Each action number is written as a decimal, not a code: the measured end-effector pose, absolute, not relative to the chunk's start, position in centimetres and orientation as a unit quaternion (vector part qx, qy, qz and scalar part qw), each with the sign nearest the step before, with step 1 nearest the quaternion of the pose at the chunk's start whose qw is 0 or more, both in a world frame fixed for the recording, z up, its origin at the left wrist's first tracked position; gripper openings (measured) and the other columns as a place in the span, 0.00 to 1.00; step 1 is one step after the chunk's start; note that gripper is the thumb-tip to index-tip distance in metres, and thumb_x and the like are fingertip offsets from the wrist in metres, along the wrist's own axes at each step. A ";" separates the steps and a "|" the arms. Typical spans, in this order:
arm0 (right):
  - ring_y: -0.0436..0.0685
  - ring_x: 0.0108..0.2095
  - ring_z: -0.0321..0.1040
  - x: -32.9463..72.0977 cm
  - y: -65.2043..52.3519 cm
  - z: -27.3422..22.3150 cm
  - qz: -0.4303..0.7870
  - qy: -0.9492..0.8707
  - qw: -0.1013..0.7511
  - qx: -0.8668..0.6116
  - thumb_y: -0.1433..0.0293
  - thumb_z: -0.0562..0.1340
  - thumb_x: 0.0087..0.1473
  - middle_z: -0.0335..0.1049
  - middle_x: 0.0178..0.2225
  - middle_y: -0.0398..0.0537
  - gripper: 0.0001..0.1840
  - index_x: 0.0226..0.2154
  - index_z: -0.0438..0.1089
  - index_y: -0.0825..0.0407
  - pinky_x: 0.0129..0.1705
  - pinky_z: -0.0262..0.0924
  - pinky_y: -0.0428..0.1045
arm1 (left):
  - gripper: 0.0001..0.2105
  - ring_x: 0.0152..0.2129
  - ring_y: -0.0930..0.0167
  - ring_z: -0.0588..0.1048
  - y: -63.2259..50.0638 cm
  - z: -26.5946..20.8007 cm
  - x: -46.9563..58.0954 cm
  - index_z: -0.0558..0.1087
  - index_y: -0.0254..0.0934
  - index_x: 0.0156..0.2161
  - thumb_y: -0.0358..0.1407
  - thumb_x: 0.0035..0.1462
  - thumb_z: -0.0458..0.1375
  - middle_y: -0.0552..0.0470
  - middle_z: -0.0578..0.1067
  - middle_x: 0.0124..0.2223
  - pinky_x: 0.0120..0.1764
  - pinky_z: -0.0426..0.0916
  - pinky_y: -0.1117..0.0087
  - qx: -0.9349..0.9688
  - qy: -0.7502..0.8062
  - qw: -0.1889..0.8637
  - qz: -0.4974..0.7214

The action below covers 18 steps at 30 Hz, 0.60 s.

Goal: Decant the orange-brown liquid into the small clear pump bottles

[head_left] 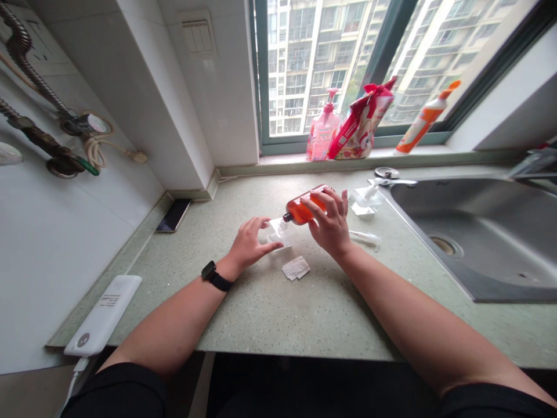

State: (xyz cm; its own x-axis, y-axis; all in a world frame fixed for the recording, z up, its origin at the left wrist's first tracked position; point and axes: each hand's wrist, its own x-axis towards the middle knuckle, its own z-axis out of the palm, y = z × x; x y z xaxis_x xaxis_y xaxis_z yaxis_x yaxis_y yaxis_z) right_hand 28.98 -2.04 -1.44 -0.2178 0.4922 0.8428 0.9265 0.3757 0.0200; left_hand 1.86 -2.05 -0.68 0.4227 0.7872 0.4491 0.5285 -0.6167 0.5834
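My right hand (328,223) grips a bottle of red-orange liquid (302,209), tipped so that its dark neck points down to the left. The neck is at the mouth of a small clear plastic bottle (278,232). My left hand (252,241) holds that clear bottle between thumb and fingers; a watch is on the wrist. On the counter just below lies a folded white tissue (296,268). Beside my right wrist is a thin clear-and-white item (365,237), its kind unclear. Behind it sits a clear container with a pump-like top (368,200).
A steel sink (491,232) takes up the right side, with a round metal strainer (386,173) at its corner. A phone (173,216) and a cabled white power bank (104,313) lie left. A pink pump bottle (322,133), red bag (363,125) and orange bottle (422,125) line the windowsill.
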 end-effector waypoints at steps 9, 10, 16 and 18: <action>0.71 0.69 0.58 28.9 -2.1 -1.3 -0.275 -0.727 0.391 -0.492 0.79 0.63 0.58 0.65 0.63 0.48 0.47 0.72 0.52 0.28 0.75 0.43 0.78 | 0.33 0.47 0.57 0.80 -2.1 -0.6 1.9 0.72 0.42 0.56 0.58 0.53 0.71 0.46 0.80 0.49 0.53 0.74 0.52 0.825 0.398 0.178 0.360; 0.71 0.69 0.58 28.9 -2.1 -1.3 -0.276 -0.728 0.393 -0.490 0.79 0.63 0.58 0.65 0.63 0.48 0.47 0.72 0.52 0.28 0.75 0.43 0.78 | 0.32 0.47 0.58 0.80 -2.1 -0.6 1.9 0.72 0.42 0.56 0.58 0.53 0.72 0.46 0.80 0.49 0.53 0.73 0.52 0.825 0.398 0.179 0.360; 0.71 0.70 0.57 29.0 -2.1 -1.4 -0.263 -0.730 0.391 -0.494 0.79 0.63 0.57 0.65 0.64 0.47 0.48 0.72 0.52 0.28 0.74 0.42 0.79 | 0.32 0.47 0.58 0.79 -2.1 -0.6 1.8 0.72 0.42 0.56 0.57 0.53 0.72 0.46 0.79 0.49 0.54 0.73 0.51 0.824 0.397 0.184 0.359; 0.71 0.69 0.57 29.0 -2.0 -1.4 -0.262 -0.731 0.393 -0.493 0.79 0.63 0.57 0.64 0.65 0.47 0.49 0.72 0.51 0.27 0.75 0.41 0.79 | 0.32 0.47 0.58 0.79 -2.1 -0.6 1.8 0.72 0.42 0.56 0.57 0.53 0.72 0.46 0.79 0.49 0.54 0.73 0.51 0.823 0.398 0.185 0.359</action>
State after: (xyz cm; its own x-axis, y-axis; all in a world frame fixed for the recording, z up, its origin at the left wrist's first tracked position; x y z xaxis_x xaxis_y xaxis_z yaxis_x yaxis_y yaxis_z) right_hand 29.01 -2.04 -1.43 -0.2051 0.5144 0.8327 0.9260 0.3774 -0.0051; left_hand 1.83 -2.11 -0.58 0.4248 0.7889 0.4441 0.5228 -0.6142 0.5911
